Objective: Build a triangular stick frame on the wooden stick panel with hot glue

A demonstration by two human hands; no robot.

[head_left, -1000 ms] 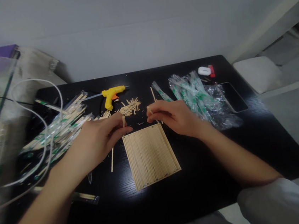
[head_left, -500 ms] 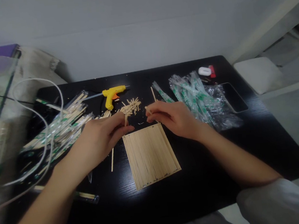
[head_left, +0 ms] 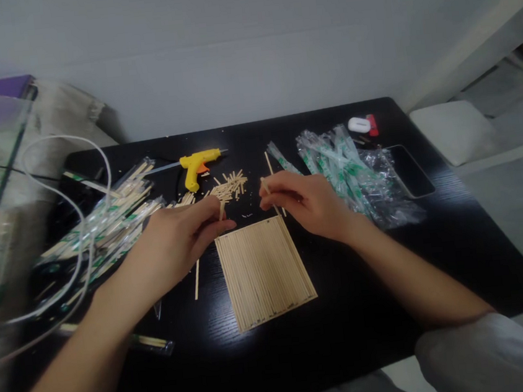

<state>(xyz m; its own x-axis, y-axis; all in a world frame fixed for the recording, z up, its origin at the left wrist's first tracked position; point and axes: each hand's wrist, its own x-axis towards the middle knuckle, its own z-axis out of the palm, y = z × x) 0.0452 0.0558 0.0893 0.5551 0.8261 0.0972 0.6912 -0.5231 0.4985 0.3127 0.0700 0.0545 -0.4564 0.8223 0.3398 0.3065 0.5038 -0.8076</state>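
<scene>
A flat square mat of glued wooden sticks [head_left: 264,272] lies on the black table [head_left: 357,310] in front of me. My left hand [head_left: 179,239] hovers at the mat's far left corner, fingers pinched on a short wooden stick piece [head_left: 220,209]. My right hand [head_left: 306,202] is above the mat's far right corner, fingers closed on a thin wooden stick [head_left: 271,196]. A pile of short cut stick pieces [head_left: 228,186] lies just behind both hands.
A yellow glue gun [head_left: 196,163] lies at the back centre. Wrapped chopsticks [head_left: 105,222] and a white cable [head_left: 68,204] crowd the left. Empty plastic wrappers [head_left: 347,168], a phone [head_left: 408,169] and a white case [head_left: 357,125] sit at the right. A loose stick [head_left: 197,279] lies left of the mat.
My right hand has shifted slightly right and turned its stick more upright. My left hand stays nearly still with its short piece.
</scene>
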